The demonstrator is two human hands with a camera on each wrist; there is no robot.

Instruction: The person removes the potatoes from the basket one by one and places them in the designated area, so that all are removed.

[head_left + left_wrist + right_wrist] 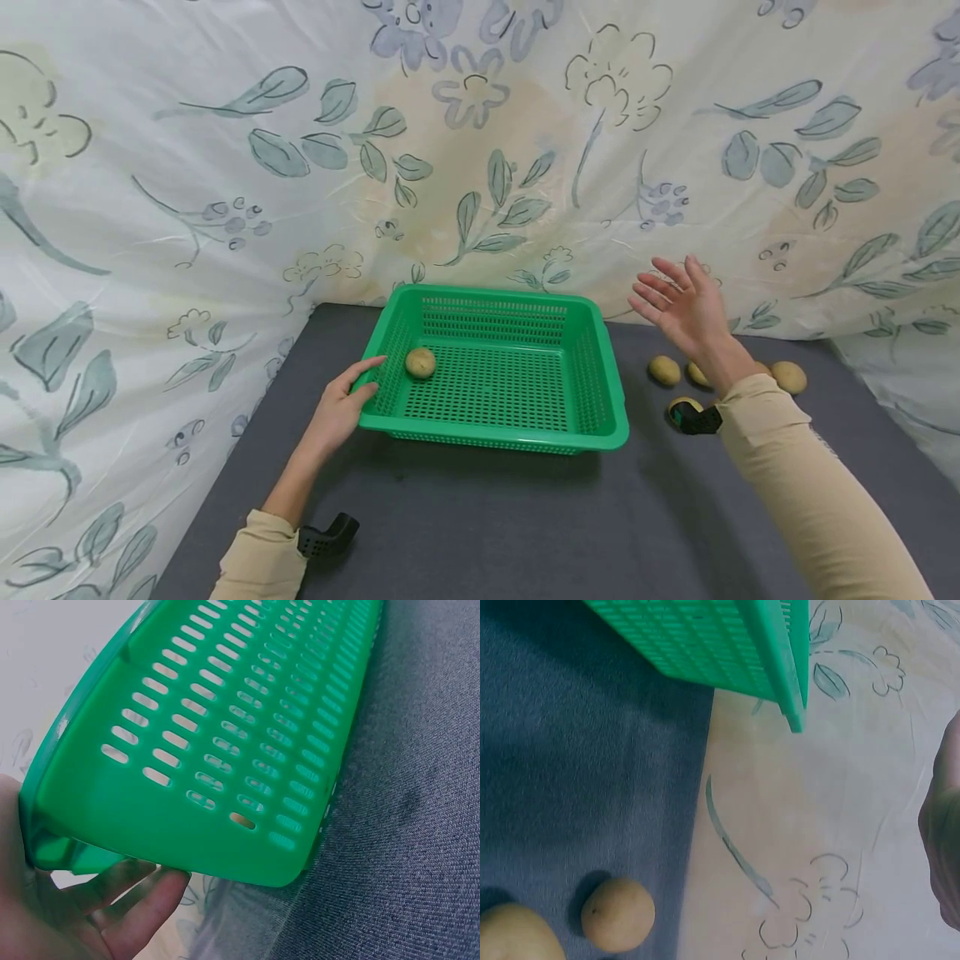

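Note:
A green plastic basket [495, 437] with slotted walls stands on the dark cloth-covered table, and one potato [420, 362] lies inside it near the left wall. At the basket's left end my left hand [339, 408] grips the rim; the left wrist view shows its fingers [154, 907] against the outside of the wall. My right hand [686, 312] is raised to the right of the basket, fingers extended and nothing held. Below it lie several more potatoes [664, 371], partly covered by the right forearm. Two potatoes [618, 915] also show in the right wrist view.
A floral curtain [480, 167] hangs right behind the table's back edge and down its left side. Grey table surface [480, 525] extends in front of the basket. Black wrist cameras [330, 537] stick out from both sleeves.

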